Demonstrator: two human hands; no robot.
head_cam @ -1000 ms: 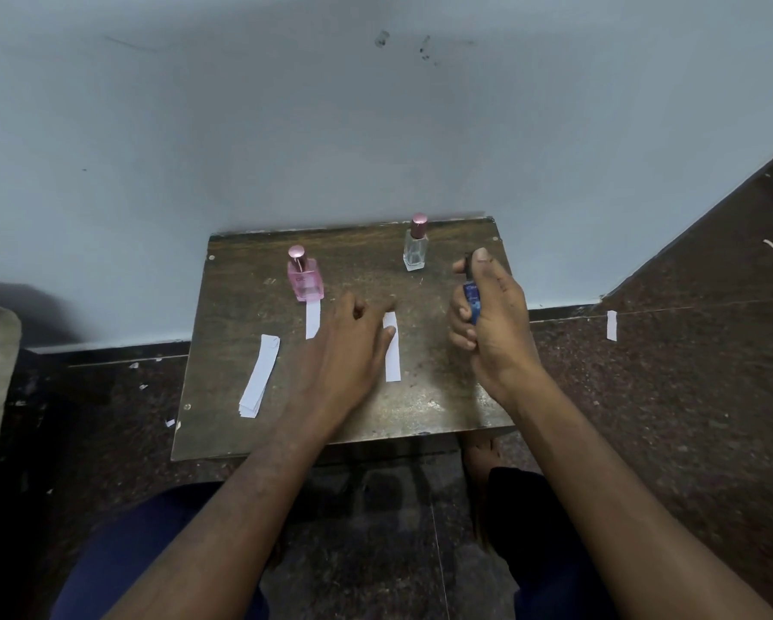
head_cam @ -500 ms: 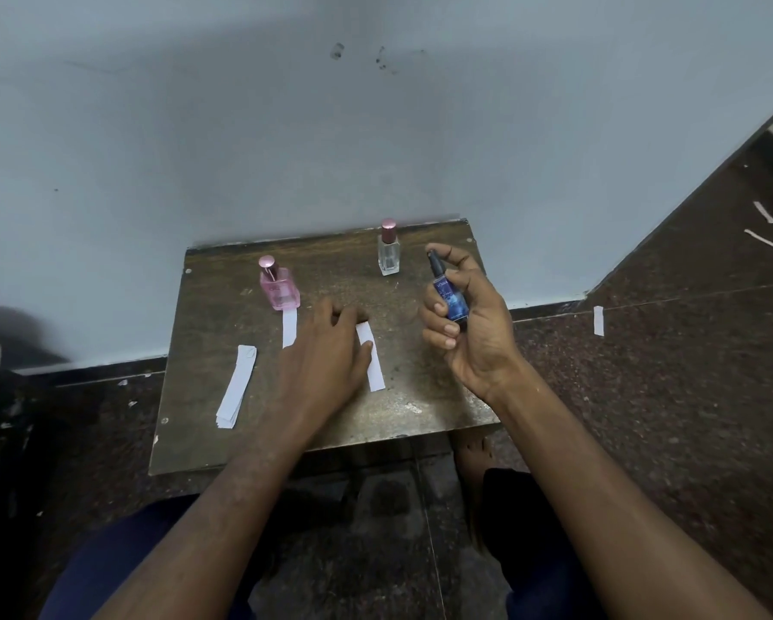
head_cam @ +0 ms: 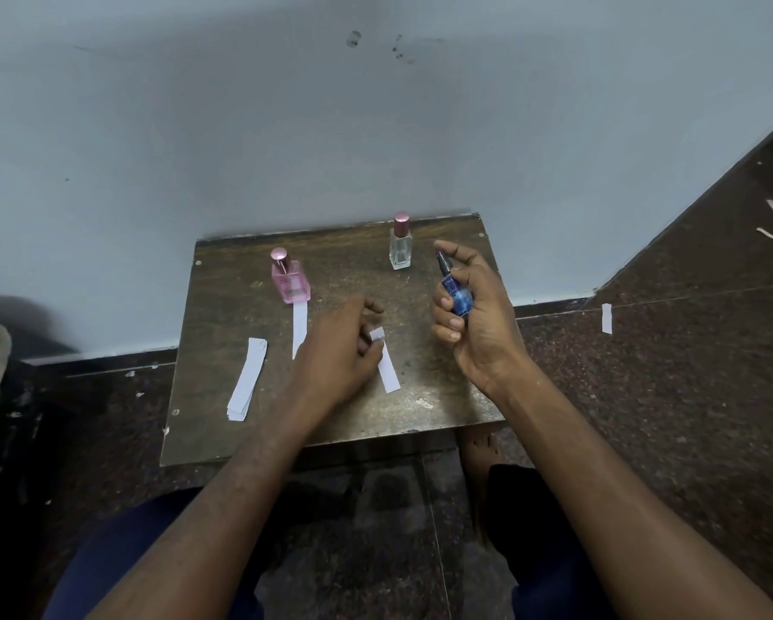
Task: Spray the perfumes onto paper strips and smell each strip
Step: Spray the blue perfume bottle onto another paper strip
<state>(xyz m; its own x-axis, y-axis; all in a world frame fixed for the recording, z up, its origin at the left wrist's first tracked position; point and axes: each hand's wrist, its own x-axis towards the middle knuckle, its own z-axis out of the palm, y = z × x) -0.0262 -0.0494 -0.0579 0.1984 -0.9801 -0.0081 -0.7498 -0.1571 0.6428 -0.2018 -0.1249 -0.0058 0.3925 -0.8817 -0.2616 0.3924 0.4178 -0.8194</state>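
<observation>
The right hand (head_cam: pixel 476 319) is gripping the blue perfume bottle (head_cam: pixel 458 295) above the bench (head_cam: pixel 438 409), now tipped back with its nozzle clear of the forefinger, which was pressing it a second ago. The left hand (head_cam: pixel 337 351) is curling and pinching the paper strip (head_cam: pixel 387 364), whose far end is now lifting; earlier it lay flat under spread fingers.
</observation>
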